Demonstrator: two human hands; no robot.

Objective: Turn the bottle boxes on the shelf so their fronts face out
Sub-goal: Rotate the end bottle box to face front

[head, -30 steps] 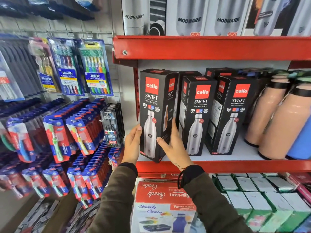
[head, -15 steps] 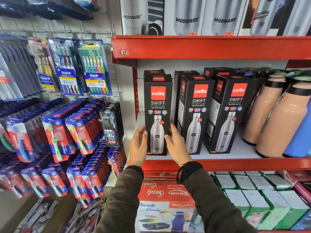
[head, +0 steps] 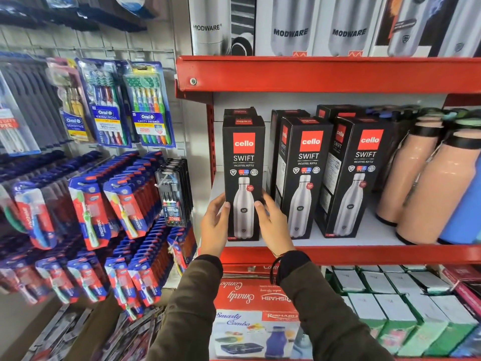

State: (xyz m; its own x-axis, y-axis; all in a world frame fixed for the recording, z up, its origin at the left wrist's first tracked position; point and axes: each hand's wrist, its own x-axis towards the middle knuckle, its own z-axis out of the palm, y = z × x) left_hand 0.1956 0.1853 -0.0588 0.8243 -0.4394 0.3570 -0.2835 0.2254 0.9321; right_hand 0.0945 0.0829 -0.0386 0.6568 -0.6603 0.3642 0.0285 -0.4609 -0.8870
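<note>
Between left hand [head: 214, 226] and right hand [head: 273, 225], both loosely cupping its lower sides, upright leftmost box [head: 243, 175] faces out; next box [head: 302, 175] is right of right hand.

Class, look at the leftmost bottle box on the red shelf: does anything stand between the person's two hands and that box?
Nothing visible does. The left hand lies against the left side of the leftmost box and the right hand against its right side, both low on the box, which stands upright with its front facing out.

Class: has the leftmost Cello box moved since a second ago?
Yes. The leftmost Cello box has turned front-out and now stands square on the red shelf edge.
</note>
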